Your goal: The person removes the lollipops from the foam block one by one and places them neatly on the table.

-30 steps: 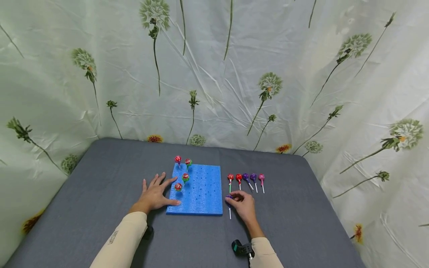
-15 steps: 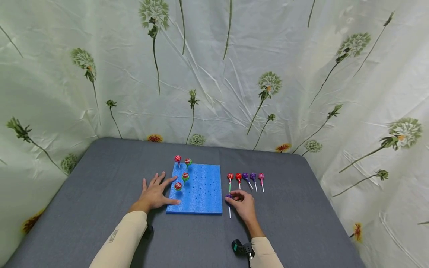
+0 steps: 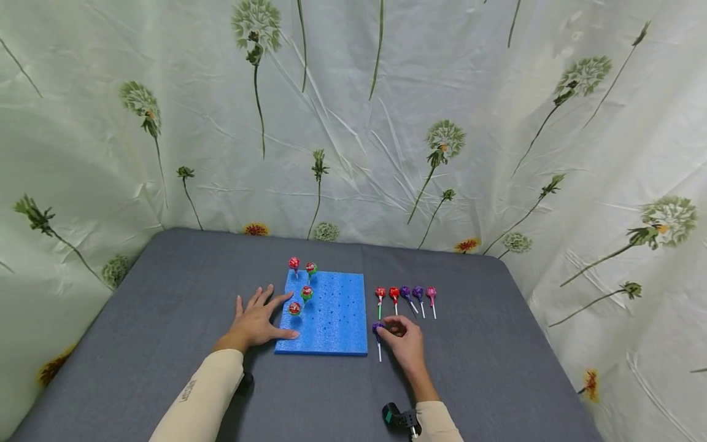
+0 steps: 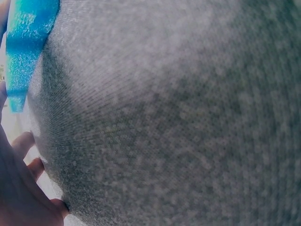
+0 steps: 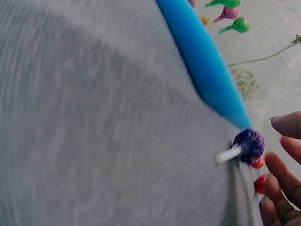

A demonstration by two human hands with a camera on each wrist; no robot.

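My left hand [image 3: 256,325] is spread at the left edge of a blue pegboard [image 3: 334,319] with rows of small holes, thumb and index finger resting on it. Several red and green lollipops [image 3: 306,293] stand upright in its left part. Just right of the board, a purple lollipop [image 3: 378,328] lies on the table, white stick toward me. My right hand [image 3: 407,348] is beside its head; in the right wrist view the thumb and fingers are parted, apart from the purple lollipop [image 5: 249,146]. The left wrist view shows mostly cloth and the board's edge [image 4: 26,47].
Behind the right hand lies a row of lollipops: two red, two purple [image 3: 418,292] and one pink [image 3: 431,293]. A grey cloth [image 3: 491,350] covers the table. A white curtain [image 3: 364,141] with dandelion prints hangs around its back and sides.
My right hand has let go of the purple lollipop and shifted slightly right, uncovering its head. The left hand has stayed on the board.
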